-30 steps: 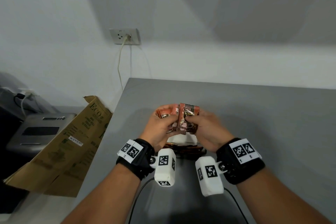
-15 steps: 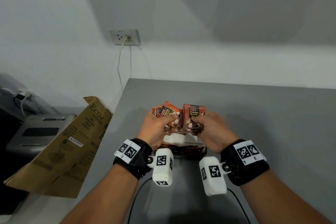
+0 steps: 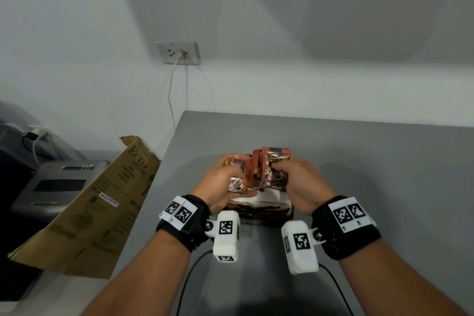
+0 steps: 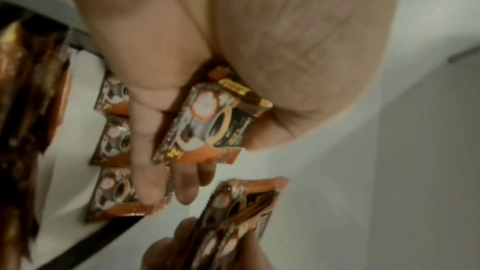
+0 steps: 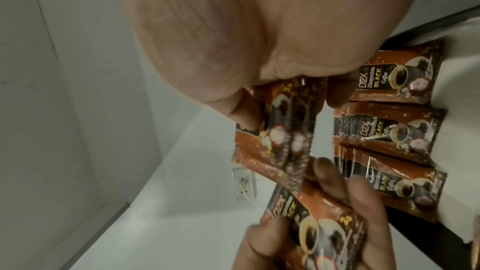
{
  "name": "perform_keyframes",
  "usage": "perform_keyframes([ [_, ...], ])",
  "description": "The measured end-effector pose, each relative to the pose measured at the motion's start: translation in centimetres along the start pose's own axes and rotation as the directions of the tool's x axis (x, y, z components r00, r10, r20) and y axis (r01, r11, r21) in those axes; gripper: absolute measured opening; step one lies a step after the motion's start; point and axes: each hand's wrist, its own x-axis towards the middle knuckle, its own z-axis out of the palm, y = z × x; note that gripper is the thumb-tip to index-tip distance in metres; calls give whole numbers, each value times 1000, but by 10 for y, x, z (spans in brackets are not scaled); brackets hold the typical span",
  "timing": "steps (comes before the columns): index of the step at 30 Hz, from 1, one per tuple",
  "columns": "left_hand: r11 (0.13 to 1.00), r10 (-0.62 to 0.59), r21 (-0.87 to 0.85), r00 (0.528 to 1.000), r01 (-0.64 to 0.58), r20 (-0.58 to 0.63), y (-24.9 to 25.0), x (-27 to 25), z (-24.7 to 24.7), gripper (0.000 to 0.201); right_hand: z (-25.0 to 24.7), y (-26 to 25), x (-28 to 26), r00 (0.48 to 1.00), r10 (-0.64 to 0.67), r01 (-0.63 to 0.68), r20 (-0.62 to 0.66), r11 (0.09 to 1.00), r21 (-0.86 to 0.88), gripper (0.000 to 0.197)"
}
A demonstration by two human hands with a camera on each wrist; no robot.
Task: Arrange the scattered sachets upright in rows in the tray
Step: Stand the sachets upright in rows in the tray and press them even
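While both hands pinch coffee sachets — left hand (image 3: 220, 182) one sachet (image 3: 237, 174), right hand (image 3: 300, 185) a bunch (image 3: 272, 169) — above the tray (image 3: 259, 204), loose ones may slip and topple the rows.

the sachets (image 5: 394, 81) at the right of the right wrist view read "d2x", "black", "coffee" and "2". the cardboard box (image 3: 102, 202) at the left of the head view reads "eco"; its white sticker is too small to read.

Left hand (image 3: 221, 180) and right hand (image 3: 300, 182) raised together, fingers (image 4: 145, 151) curled.
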Motion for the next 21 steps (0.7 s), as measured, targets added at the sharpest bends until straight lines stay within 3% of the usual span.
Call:
perform_keyframes([
  [1, 994, -19, -105, 1000, 18, -7, 0, 1, -2, 41, -3, -1, 2, 1000, 6, -5, -16, 999, 37, 24],
  [3, 987, 13, -157, 1000, -16, -24, 0, 1, -2, 40, -7, -1, 4, 1000, 14, -14, 7, 996, 90, 27],
  [9, 988, 133, -64, 988, -138, -77, -1, -2, 13, 33, 3, 9, -1, 992, 23, -39, 123, 990, 133, 26],
  [12, 988, 141, -53, 988, -145, -68, -2, -2, 15, 30, 8, 11, 0, 997, 11, -20, 71, 991, 130, 27],
  [15, 979, 95, -173, 992, -107, -80, -2, -3, 9, 16, 1, 6, 4, 999, 31, -25, -29, 979, 200, 28],
  [17, 966, 72, -240, 991, -97, -111, -2, -1, 2, 22, -7, 3, 5, 996, 50, -29, -78, 966, 256, 32],
  [21, 982, 165, -72, 980, -173, -111, -5, 1, 2, 22, -15, 0, 4, 993, 69, -32, -101, 945, 326, 34],
])
